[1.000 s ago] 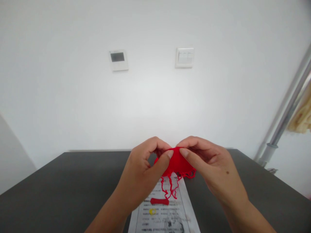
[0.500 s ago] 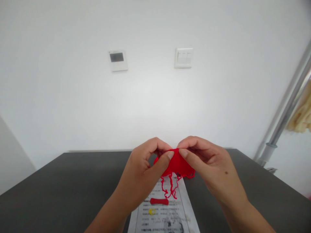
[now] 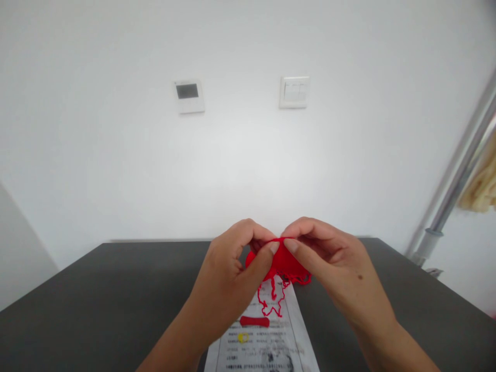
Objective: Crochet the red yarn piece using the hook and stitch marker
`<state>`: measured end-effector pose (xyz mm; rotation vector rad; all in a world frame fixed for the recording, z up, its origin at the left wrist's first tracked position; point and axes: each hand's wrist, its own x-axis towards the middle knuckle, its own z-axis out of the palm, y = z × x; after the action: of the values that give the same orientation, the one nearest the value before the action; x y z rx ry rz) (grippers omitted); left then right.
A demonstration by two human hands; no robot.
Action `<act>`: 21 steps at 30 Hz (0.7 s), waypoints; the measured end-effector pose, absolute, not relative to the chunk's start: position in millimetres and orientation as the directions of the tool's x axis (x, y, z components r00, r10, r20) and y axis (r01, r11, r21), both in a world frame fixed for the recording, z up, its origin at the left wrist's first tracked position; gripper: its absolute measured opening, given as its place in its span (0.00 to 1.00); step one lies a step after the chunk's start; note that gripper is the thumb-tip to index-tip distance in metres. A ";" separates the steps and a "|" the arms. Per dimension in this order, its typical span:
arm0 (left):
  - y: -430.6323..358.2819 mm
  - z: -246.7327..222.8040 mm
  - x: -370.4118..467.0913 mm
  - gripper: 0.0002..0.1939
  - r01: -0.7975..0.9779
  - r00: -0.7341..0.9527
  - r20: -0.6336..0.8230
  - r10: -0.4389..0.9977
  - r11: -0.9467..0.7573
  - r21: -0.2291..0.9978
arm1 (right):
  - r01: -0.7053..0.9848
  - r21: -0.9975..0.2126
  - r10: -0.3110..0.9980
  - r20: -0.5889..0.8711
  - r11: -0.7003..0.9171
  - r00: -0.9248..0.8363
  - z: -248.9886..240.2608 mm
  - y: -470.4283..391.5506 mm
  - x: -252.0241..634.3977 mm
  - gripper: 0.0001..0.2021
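A piece of red knitted or woven material (image 3: 289,262) is held up between both hands, its top edge pinched. My left hand (image 3: 236,279) grips it between thumb and fingers at the left of that edge. Close beside it, my right hand (image 3: 337,268) pinches the same edge from the right. Loose red yarn (image 3: 280,305) hangs in loops below, over a printed paper sheet (image 3: 298,341). On the sheet lie a red bar-shaped piece (image 3: 254,321) with wider ends and a small yellow item (image 3: 243,337).
The dark table (image 3: 96,299) reaches back to a white wall. On the wall are a thermostat-like panel (image 3: 189,96) and a switch plate (image 3: 294,93). A grey pipe (image 3: 461,170) and something pale yellow (image 3: 482,188) are at the right.
The two thumbs have come slightly closer together on the red edge. One hanging strand of yarn has shortened, its lower end now higher above the sheet.
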<state>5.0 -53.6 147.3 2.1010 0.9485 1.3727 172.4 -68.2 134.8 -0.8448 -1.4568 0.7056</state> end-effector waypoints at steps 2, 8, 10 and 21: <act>-52.8 147.7 5.2 0.07 0.294 0.274 0.599 0.752 -0.659 0.693 | 0.090 -0.827 0.829 0.559 0.555 0.021 133.8 -67.7 172.5 0.05; -54.0 148.6 4.5 0.07 0.285 0.272 0.580 0.768 -0.640 0.714 | 0.083 -0.835 0.836 0.548 0.544 0.025 133.4 -67.1 172.4 0.05; -54.8 148.4 4.2 0.07 0.280 0.269 0.580 0.769 -0.639 0.716 | 0.080 -0.839 0.840 0.542 0.538 0.025 134.8 -67.9 172.0 0.05; -54.5 149.0 6.1 0.07 0.296 0.270 0.578 0.770 -0.638 0.711 | 0.079 -0.834 0.836 0.549 0.546 0.016 132.2 -67.2 172.7 0.05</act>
<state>6.1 -54.5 149.0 2.0780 0.9602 1.3461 172.7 -67.2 132.2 -0.8374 -1.4527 0.7111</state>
